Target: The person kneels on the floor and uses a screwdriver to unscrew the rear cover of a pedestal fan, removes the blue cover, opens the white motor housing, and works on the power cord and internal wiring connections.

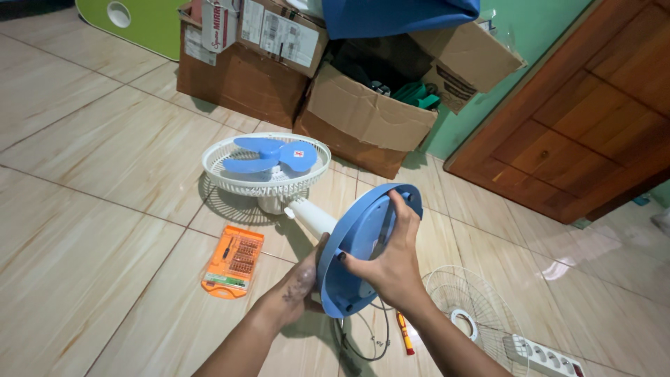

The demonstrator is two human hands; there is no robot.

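Note:
A small desk fan lies tipped on the tiled floor, its white rear grille (230,176) and blue blades (262,155) facing up. A white neck (312,217) leads back to the round blue base (363,241), which is tilted up on edge toward me. My right hand (391,262) grips the underside and upper rim of the base. My left hand (301,283) presses against the base's left edge from behind, its fingers partly hidden. The fan's black cord (363,342) trails on the floor below the base.
An orange screwdriver bit set (234,260) lies left of my arms. A red-and-yellow screwdriver (405,333), the loose white front grille (474,311) and a white power strip (544,356) lie at lower right. Open cardboard boxes (370,112) stand behind; a wooden door (579,112) is at right.

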